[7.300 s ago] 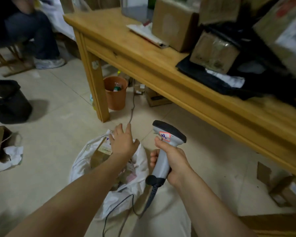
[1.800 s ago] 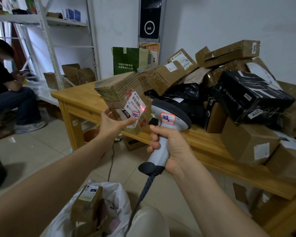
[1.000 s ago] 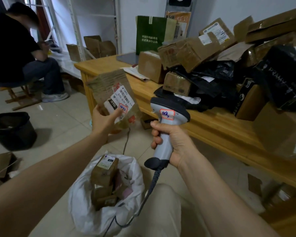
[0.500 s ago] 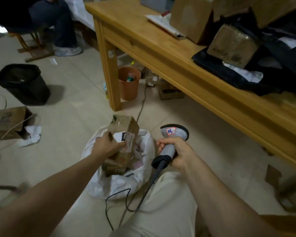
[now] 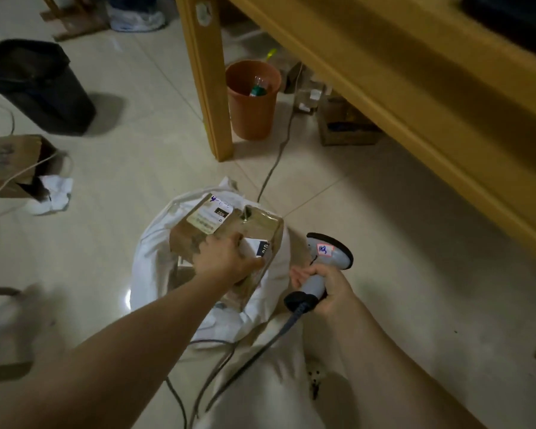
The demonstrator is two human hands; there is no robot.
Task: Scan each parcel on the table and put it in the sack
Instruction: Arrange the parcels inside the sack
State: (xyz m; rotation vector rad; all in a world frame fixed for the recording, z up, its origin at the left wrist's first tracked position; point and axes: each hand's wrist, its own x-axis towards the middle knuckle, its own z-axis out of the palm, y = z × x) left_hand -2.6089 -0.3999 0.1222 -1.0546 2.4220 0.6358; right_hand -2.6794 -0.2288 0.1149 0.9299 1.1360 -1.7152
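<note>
A white sack (image 5: 155, 252) lies open on the floor tiles in front of my knees. My left hand (image 5: 226, 258) grips a brown taped parcel (image 5: 260, 226) with a white label, held low in the sack's mouth. Beside it, to the left, another labelled brown parcel (image 5: 195, 227) rests in the sack. To the right of the sack, my right hand (image 5: 328, 286) is shut on the grey handle of a barcode scanner (image 5: 331, 252), whose head points away from me. Its cable (image 5: 260, 345) trails down past my leg.
The wooden table's edge (image 5: 415, 97) and leg (image 5: 208, 78) cross the top. An orange bin (image 5: 252, 97) and a small box (image 5: 347, 125) stand under it. A black bin (image 5: 34, 85) and a brown paper bag (image 5: 13, 165) sit on the floor at left.
My left hand has carried the scanned parcel from in front of the scanner down into the sack's mouth. My right hand lowered the scanner beside the sack, and my view tilted to the floor.
</note>
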